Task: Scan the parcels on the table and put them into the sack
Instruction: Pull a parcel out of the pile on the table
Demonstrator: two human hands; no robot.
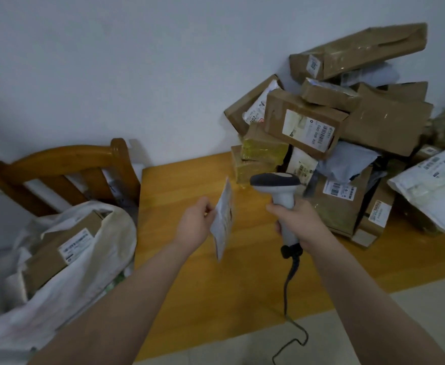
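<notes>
A flat white paper mailer parcel [224, 219] hangs above the yellow wooden table [189, 259], pinched edge-on by the left hand [196, 225]. Just beside it, the right hand [299, 222] grips a grey handheld barcode scanner [279, 188]. Brown cardboard parcels [329, 122] pile against the wall; a white fabric sack [84, 267] sits left.

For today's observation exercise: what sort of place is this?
Probably a parcel-sorting spot: labelled parcels piled on a wooden table, a handheld scanner, a white sack holding a box.

dim, flat, bluish indoor light with soft shadows; the whole frame is slightly blurred, and wide-angle distortion bends the edges.
</notes>
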